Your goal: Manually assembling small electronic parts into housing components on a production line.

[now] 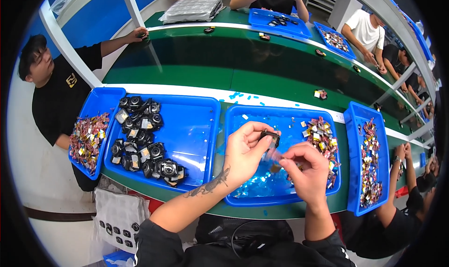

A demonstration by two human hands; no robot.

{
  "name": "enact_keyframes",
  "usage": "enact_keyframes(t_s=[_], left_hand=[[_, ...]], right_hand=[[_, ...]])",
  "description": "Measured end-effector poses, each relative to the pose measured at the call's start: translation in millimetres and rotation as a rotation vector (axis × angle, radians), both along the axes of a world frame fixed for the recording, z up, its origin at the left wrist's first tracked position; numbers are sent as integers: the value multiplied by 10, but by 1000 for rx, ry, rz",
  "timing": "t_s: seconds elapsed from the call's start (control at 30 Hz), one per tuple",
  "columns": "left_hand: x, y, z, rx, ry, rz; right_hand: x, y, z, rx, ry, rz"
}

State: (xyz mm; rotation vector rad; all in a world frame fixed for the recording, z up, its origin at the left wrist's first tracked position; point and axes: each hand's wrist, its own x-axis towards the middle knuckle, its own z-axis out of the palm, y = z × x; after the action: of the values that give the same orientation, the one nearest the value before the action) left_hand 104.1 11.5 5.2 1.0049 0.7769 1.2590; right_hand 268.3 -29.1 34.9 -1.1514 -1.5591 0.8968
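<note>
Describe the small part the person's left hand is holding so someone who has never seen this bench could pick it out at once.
Start at the green conveyor belt and come to the blue tray directly in front of the person. Above it the left hand pinches a small black boxy part, with the right hand close beside it. Similar black parts lie heaped in the tray to the left; this is the only one held up.

My black sleeves are pushed up to the elbows, leaving both forearms bare, a dark branching tattoo runs along my left forearm up to the wrist of my left hand (pixel 245 150), my right hand (pixel 306 171) wears no glove, and a thin black cable loops over my black top.
</note>
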Motion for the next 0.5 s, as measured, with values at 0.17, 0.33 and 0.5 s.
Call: enact_keyframes(t_s=[0.17,0.33,0.5], left_hand=[[56,-30,-46,2,-54,81],[72,-65,-122,-63,-52,94],[74,-25,-142,-53,-140,106]], right_hand=[[-104,60,-32,-22,42,-55],[-150,30,-12,-150,149,-29],[-67,23,50,128,-209,-50]])
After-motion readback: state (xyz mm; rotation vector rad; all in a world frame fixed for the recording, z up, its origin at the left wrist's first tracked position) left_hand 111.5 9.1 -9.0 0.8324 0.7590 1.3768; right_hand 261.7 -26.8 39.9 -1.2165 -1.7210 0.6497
